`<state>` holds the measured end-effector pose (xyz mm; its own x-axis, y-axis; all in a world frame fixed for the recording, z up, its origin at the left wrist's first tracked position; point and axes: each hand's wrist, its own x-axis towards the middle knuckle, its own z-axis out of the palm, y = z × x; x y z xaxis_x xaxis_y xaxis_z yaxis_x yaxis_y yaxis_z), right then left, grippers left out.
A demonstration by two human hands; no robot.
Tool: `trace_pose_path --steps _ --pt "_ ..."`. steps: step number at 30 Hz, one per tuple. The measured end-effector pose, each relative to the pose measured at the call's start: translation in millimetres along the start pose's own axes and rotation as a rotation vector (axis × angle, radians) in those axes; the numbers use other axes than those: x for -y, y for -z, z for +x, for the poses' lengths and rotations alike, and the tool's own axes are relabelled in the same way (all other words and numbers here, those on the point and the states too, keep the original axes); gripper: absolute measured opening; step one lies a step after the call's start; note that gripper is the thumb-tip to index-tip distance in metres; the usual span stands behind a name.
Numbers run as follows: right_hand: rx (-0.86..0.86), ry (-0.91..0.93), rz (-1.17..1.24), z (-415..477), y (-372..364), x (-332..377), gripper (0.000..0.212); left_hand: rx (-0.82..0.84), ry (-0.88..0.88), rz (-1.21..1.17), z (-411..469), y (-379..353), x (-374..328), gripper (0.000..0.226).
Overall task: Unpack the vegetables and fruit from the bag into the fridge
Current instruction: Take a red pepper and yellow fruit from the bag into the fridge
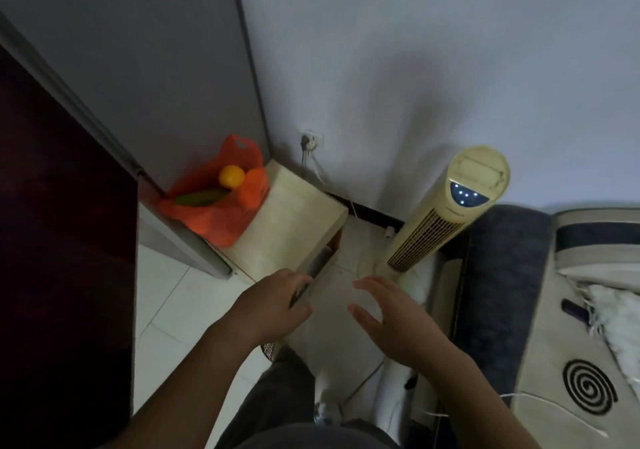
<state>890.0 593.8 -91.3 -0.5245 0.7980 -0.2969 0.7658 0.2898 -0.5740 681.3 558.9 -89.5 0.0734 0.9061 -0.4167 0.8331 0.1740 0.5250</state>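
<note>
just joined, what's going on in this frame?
A person faces an orange plastic bag on a low wooden stand beside what looks like the fridge. A round orange fruit and a long green vegetable show at the bag's mouth. The left hand and right hand are held out open and empty, short of the bag. Nothing looks unpacked yet.

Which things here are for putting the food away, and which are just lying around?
For the job: orange bag, yellow fruit and green vegetable inside it, tall grey cabinet beside it (likely the fridge), left hand, right hand, both empty.
Just there: wooden stool under the bag, tower fan, wall socket, dark sofa.
</note>
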Motion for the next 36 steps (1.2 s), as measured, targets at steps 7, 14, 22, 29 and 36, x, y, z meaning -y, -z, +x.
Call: trace_pose_path --steps 7,14,22,29,36 --pt "0.023 -0.039 -0.009 127 7 36 0.044 0.146 0.032 0.149 108 80 77 0.047" --pt "0.116 0.157 -0.076 234 4 93 0.046 -0.087 0.217 0.035 130 148 155 0.036" --pt "0.156 0.387 -0.127 331 -3 124 0.039 -0.197 0.324 -0.047 148 155 191 0.039" --pt "0.269 0.532 -0.131 405 -32 114 0.035 -0.269 0.420 -0.065 176 144 202 0.038" --pt "0.402 0.645 -0.161 461 -75 89 0.034 -0.290 0.564 -0.017 209 111 231 0.053"
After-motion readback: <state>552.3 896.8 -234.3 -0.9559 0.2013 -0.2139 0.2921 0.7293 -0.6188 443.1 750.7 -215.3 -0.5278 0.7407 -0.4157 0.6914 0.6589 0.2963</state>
